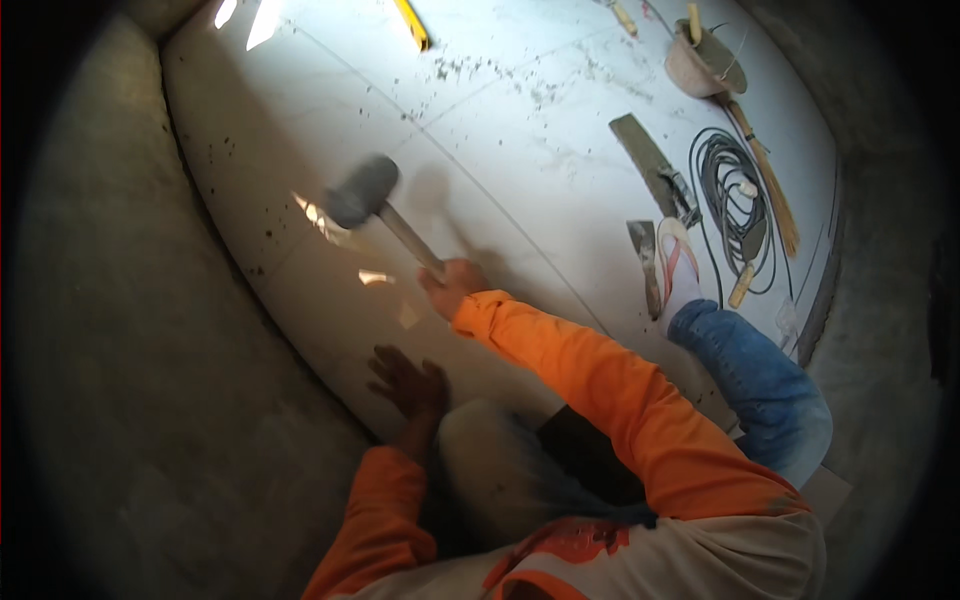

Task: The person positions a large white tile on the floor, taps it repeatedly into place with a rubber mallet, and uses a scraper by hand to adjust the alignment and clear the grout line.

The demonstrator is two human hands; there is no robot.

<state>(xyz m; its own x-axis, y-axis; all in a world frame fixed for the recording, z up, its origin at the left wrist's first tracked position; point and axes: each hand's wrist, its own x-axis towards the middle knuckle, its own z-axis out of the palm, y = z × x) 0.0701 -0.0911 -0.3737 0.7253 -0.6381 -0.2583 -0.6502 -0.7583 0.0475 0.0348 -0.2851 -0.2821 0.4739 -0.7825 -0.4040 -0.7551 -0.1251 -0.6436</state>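
Observation:
A rubber mallet (362,190) with a dark, blocky head and a wooden handle is in my right hand (455,284). My fingers wrap round the lower end of its handle. The head hangs over the pale tiled floor (480,185), left of a joint between tiles, and looks slightly blurred; I cannot tell whether it touches the tile. My left hand (408,383) lies on the tile close to the left wall, fingers spread, holding nothing.
Grey walls (110,300) border the floor. On the right lie a notched trowel (650,165), a scraper (644,265) beside my sandalled foot (678,262), a coiled cable (715,180), a brush broom (768,185) and a tan bowl (695,68). Far off is a yellow bar (411,25); debris specks the tiles.

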